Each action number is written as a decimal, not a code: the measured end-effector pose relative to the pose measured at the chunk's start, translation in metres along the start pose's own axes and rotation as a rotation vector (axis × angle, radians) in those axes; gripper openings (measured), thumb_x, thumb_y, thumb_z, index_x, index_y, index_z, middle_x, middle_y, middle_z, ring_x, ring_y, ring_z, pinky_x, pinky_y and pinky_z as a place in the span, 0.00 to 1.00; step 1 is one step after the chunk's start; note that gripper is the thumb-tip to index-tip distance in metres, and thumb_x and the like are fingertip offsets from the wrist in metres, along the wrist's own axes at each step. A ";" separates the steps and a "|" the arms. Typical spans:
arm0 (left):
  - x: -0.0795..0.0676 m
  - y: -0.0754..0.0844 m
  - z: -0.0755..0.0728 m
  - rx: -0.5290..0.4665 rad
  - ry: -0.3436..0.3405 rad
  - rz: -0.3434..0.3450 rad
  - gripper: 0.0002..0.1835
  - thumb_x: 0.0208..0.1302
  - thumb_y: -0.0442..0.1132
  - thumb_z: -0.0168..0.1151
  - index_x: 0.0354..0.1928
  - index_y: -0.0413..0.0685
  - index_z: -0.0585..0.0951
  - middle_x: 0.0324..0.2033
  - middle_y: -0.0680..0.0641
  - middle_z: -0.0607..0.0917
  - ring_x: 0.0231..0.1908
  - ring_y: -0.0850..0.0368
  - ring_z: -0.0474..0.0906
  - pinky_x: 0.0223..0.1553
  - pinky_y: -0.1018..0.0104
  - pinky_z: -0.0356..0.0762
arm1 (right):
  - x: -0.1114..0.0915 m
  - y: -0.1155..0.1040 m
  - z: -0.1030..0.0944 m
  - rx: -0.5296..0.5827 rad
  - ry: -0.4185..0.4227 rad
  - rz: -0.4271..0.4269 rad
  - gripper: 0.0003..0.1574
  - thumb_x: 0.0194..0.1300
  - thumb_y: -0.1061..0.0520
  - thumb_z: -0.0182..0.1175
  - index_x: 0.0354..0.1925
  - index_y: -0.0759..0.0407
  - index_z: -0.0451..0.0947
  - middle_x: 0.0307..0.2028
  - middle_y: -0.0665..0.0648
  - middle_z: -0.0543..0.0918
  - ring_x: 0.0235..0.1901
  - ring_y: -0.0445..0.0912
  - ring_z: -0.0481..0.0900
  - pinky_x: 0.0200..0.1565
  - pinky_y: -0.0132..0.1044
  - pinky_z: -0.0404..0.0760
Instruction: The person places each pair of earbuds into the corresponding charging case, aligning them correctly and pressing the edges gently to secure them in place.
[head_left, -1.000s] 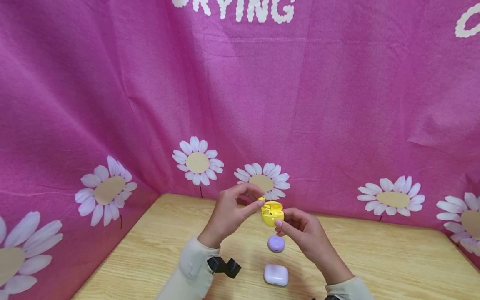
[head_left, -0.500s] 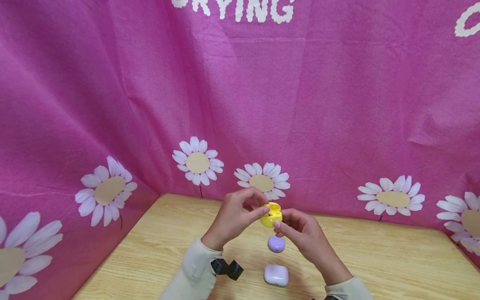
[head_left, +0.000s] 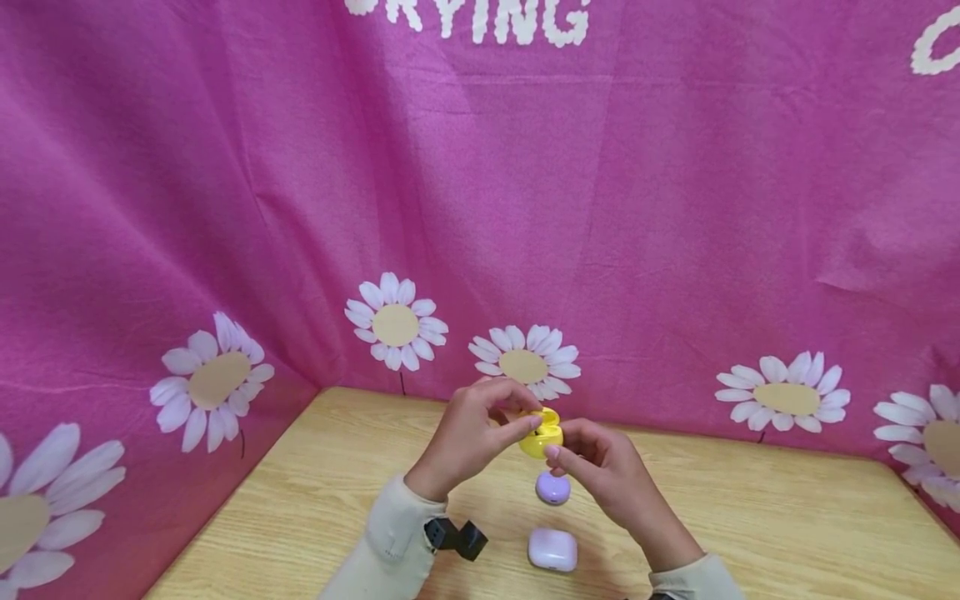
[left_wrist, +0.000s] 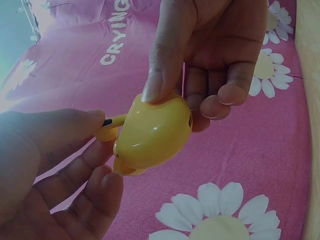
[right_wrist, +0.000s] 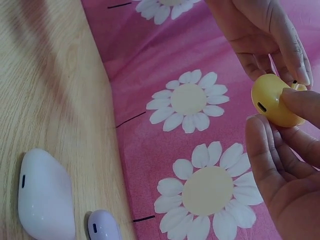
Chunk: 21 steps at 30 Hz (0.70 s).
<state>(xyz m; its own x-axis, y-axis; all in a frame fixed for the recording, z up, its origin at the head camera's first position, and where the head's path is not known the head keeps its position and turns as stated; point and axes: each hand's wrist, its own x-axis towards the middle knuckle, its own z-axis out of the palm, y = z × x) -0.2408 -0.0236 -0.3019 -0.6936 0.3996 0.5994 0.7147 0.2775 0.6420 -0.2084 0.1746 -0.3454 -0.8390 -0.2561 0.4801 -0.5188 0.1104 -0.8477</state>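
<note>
My right hand (head_left: 611,467) holds a yellow earbud case (left_wrist: 156,132) above the table, thumb on its outer side and fingers behind it. The lid (head_left: 550,416) stands raised. Between the thumb and fingers of my left hand (head_left: 467,435) is a yellow earbud (left_wrist: 119,120) with a dark patch; much of it is hidden by the fingertips. In the left wrist view, the earbud's stem reaches the open side of the case. Seen from the right wrist, the case shows a dark oblong slot toward the camera.
On the wooden table (head_left: 300,500), a small purple case (head_left: 552,487) lies beneath the hands, with a larger pale lilac case (head_left: 552,550) nearer me. A pink daisy-print cloth (head_left: 637,250) hangs behind and at the left.
My left hand has moved slightly right and down, bringing the earbud from above the case's left side to its opening. The case has shifted slightly left and down.
</note>
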 end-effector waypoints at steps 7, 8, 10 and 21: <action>0.000 0.000 0.000 -0.016 0.004 0.010 0.07 0.57 0.37 0.71 0.38 0.50 0.85 0.38 0.57 0.82 0.40 0.57 0.80 0.37 0.69 0.81 | 0.000 0.000 0.001 -0.002 -0.003 -0.005 0.11 0.65 0.67 0.59 0.44 0.75 0.76 0.34 0.62 0.82 0.31 0.42 0.81 0.35 0.39 0.84; -0.001 0.000 0.001 -0.020 0.004 0.013 0.07 0.57 0.36 0.71 0.38 0.50 0.85 0.39 0.57 0.81 0.41 0.57 0.80 0.37 0.69 0.81 | 0.000 0.000 0.001 -0.002 -0.002 -0.002 0.11 0.65 0.67 0.59 0.44 0.74 0.76 0.34 0.62 0.82 0.31 0.43 0.81 0.35 0.39 0.84; -0.001 -0.001 0.001 -0.027 0.000 0.015 0.07 0.57 0.36 0.71 0.38 0.50 0.84 0.40 0.57 0.81 0.41 0.57 0.80 0.39 0.68 0.81 | 0.000 0.001 0.001 -0.002 0.000 0.006 0.11 0.65 0.66 0.60 0.44 0.74 0.76 0.34 0.61 0.82 0.31 0.43 0.82 0.36 0.39 0.84; 0.001 -0.004 0.003 -0.043 -0.019 0.026 0.06 0.58 0.36 0.70 0.38 0.50 0.84 0.42 0.58 0.80 0.45 0.61 0.77 0.45 0.67 0.79 | 0.000 0.001 0.001 -0.003 -0.006 0.009 0.11 0.64 0.67 0.60 0.44 0.74 0.76 0.36 0.63 0.83 0.32 0.45 0.83 0.36 0.39 0.84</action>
<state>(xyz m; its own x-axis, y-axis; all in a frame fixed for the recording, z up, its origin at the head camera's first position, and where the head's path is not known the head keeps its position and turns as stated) -0.2440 -0.0223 -0.3055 -0.6728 0.4231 0.6068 0.7275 0.2295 0.6466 -0.2090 0.1740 -0.3465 -0.8424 -0.2607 0.4716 -0.5122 0.1155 -0.8511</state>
